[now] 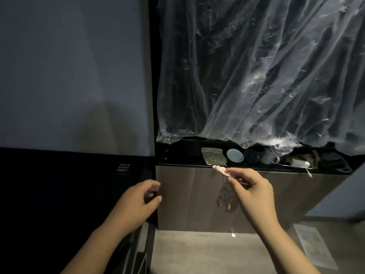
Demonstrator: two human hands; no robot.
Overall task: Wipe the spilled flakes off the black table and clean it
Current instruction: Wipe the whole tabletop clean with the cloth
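Dim light. Right hand [254,192] raised, its fingers [235,179] pinched together on a small pale crumpled wad [220,170]. The wad stuck out up and left of the fingertips, its far end at the top edge of a brown panel [187,194]; contact with the edge could not be told. Just below the right fingers the glossy panel showed a dim reflection of them. Just above the wad lay a dark ledge [177,155], holding a woven pad [213,157] and, right of it, a round grey lid [235,155]. More small items sat on the ledge further right, above the right hand, too dark to name. Above all that hung a crinkled clear plastic sheet [256,76]. Left hand [136,202] was well left of the right and lower, fingers loosely curled and apart, holding nothing, tips at the panel's left edge; touch was uncertain. Left of those fingers was a black surface with a small label [123,167], and a grey wall [69,76] above. Well below the right fingers, one white fleck [233,234] lay where the panel met the grey floor [197,254]. Whether the wad carried flakes could not be told.
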